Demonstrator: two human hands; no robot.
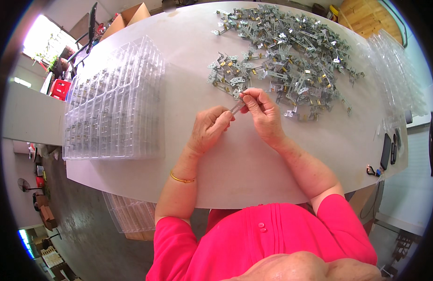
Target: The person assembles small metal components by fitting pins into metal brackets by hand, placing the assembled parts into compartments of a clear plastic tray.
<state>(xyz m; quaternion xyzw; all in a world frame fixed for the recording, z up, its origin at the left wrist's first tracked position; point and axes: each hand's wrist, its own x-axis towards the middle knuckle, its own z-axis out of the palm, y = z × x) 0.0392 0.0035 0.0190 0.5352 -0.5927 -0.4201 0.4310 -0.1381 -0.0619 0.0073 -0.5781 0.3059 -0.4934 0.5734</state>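
Between my two hands is a small flat metal bracket [237, 107] with a slot in it. My left hand [210, 127] pinches its lower end between thumb and fingers. At its upper end, my right hand [263, 114] is closed on it, thumb against forefinger; the fingers partly hide that end. Just beyond my hands spreads a large heap of similar metal brackets [296, 65], several with brass-coloured parts. Left of my left hand stands a tall stack of clear plastic trays [118, 107], whose compartments hold small metal parts.
More clear plastic trays [396, 70] lie stacked at the table's right edge. Near them are a dark phone-shaped object [386, 152] and a small tool with dark handles [373, 170]. A cardboard box [127, 21] stands past the far left edge; another clear tray stack [129, 213] sits below the table.
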